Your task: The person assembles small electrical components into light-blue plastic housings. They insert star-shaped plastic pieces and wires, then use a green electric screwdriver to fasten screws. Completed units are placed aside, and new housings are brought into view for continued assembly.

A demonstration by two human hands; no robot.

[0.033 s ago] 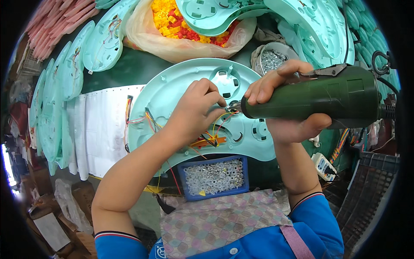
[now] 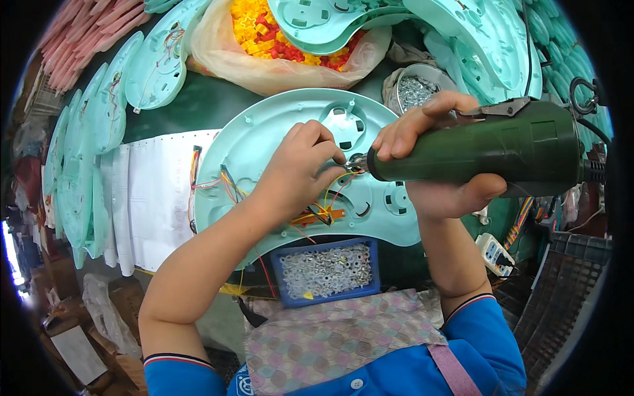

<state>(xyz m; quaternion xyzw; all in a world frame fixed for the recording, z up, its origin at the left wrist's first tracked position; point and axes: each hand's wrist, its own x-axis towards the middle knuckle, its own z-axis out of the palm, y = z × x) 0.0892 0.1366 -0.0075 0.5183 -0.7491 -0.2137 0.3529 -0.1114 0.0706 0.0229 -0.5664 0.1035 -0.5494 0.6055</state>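
Note:
My right hand (image 2: 429,148) is closed around a dark green electric screwdriver (image 2: 489,150), which lies nearly level with its metal tip pointing left. My left hand (image 2: 304,170) is closed in a pinch at that tip, thumb and forefinger almost touching it; whatever small piece they hold is hidden. Both hands are over a mint-green curved plastic shell (image 2: 264,125). Red, yellow and black wires (image 2: 323,210) run across the shell below the left hand, beside an orange strip (image 2: 337,215).
A blue tray (image 2: 379,270) of small clear and metal parts sits close to my body. Beyond the shell are a plastic bag (image 2: 277,80) of yellow and red pieces and a tub (image 2: 417,89) of screws. More mint-green shells (image 2: 155,72) stand left and right. A power strip (image 2: 495,254) lies right.

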